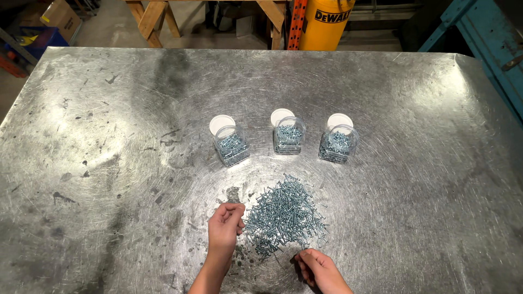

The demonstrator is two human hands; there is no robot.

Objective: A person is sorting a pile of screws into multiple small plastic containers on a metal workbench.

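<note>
Where the scuffed metal table [109,136] runs out to the left, it carries only scratches and dark stains. Nearer the middle, the left hand [225,224] sits at the near-left edge of the pile of screws [284,216], fingers curled loosely inward with the fingertips drawn together; whether it pinches a screw I cannot tell. The pile lies just to the right of that hand, touching or nearly touching its fingertips, and its long axis runs from the near left to the far right, toward the jars.

On the far side of the pile stand three clear jars in a row, each partly filled with screws and each with a white lid lying just behind it: the left jar [232,146], the middle jar [289,136] and the right jar [338,145]. They are well apart from both hands.

At the near edge, the right hand [317,267] rests at the pile's near-right fringe, fingers bent down onto the table among stray screws; the pile lies to its far left. Both hands are about equally close to the pile.
</note>
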